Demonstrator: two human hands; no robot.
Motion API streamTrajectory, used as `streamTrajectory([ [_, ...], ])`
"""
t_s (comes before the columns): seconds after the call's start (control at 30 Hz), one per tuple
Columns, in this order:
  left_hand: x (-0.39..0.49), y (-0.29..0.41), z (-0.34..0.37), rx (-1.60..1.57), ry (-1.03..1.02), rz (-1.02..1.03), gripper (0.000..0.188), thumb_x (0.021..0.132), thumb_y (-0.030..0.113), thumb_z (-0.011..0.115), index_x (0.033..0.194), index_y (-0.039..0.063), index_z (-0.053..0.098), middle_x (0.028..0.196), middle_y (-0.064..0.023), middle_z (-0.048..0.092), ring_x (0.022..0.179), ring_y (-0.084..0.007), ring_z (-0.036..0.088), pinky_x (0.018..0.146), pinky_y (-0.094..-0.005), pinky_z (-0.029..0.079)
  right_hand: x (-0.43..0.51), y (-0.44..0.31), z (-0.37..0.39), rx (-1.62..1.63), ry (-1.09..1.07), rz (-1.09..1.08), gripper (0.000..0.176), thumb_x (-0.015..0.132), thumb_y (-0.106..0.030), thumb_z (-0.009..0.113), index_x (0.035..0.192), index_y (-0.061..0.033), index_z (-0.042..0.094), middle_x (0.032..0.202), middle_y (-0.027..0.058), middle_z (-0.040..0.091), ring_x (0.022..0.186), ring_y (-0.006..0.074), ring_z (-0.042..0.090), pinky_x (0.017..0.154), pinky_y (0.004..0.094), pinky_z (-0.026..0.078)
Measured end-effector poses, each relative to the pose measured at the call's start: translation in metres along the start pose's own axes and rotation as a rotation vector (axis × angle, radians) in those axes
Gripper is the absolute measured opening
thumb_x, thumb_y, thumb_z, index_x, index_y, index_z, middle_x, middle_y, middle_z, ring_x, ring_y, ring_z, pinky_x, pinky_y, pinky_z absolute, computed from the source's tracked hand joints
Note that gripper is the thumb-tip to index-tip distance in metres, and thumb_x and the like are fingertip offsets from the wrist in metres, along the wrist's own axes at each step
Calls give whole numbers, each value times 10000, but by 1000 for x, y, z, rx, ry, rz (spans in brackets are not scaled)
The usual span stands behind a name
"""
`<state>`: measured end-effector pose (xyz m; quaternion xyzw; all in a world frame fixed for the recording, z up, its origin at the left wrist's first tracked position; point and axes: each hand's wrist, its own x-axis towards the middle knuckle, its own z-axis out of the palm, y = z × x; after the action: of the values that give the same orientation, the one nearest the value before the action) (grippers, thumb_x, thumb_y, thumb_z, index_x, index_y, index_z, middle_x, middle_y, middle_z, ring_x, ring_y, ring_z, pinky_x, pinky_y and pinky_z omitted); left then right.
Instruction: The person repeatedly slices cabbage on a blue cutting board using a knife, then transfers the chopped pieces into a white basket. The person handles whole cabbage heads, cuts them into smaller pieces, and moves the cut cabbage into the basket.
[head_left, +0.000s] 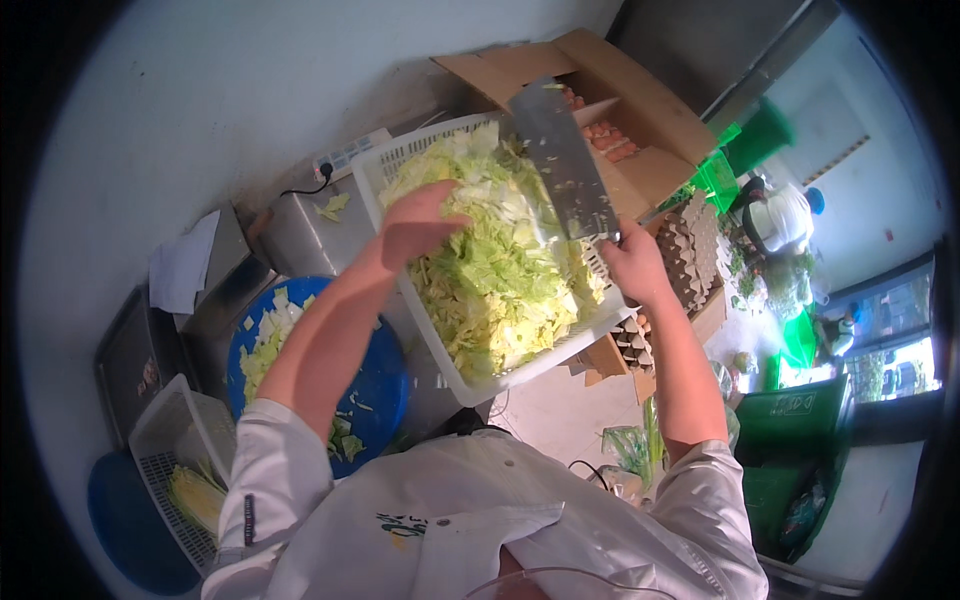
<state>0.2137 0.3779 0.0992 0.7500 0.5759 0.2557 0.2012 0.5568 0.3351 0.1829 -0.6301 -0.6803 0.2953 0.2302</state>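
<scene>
A white plastic basket (474, 393) heaped with chopped Chinese cabbage (502, 262) stands before me. My left hand (424, 225) touches the pile at its left side, fingers spread and partly hidden by leaves. In my right hand (636, 262) is the handle of a broad cleaver (562, 161), its blade raised over the basket's right side with bits of cabbage stuck to it. Below my left forearm lies a round blue cutting board (390, 375) with cut cabbage (270, 326) on it.
An open cardboard box (645, 112) of eggs stands behind the basket, with egg trays (686, 247) at its right. A power strip (352, 154) lies by the wall. At lower left a white crate (184, 405) holds a cabbage (196, 499). Farther right are green bins (787, 420) and a bending person (776, 217).
</scene>
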Motion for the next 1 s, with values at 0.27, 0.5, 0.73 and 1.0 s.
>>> streamTrajectory([
  [0.27,-156,-196,-85,228,-35,-495,578,887,470,683,1302,69,647,1266,-181,672,1160,-379,634,989,-472,503,-19,-37,47,-75,84,-173,185,906,-126,636,1064,-33,610,768,126,683,621,276,640,574,418,492],
  [0.5,-298,-254,-87,198,-153,-978,912,868,747,574,1579,211,376,1677,-107,244,1539,-371,209,1209,-596,217,-63,-100,216,21,-512,-148,310,883,-176,666,1171,-63,641,881,208,702,801,378,686,739,443,536],
  [0.73,-326,-215,-76,150,-94,-893,798,904,744,516,1558,300,406,1676,-54,257,1548,-369,175,1201,-691,154,-41,-147,342,-556,-430,-443,260,944,-127,479,1156,-100,626,1098,201,697,1017,433,671,864,508,555],
  [1.0,-391,-223,-49,92,125,-771,772,957,623,555,1564,174,394,1650,-87,317,1550,-334,193,1255,-551,85,-53,-154,380,-637,-591,-672,192,935,-104,489,1085,-93,609,1019,185,705,954,414,694,812,504,561],
])
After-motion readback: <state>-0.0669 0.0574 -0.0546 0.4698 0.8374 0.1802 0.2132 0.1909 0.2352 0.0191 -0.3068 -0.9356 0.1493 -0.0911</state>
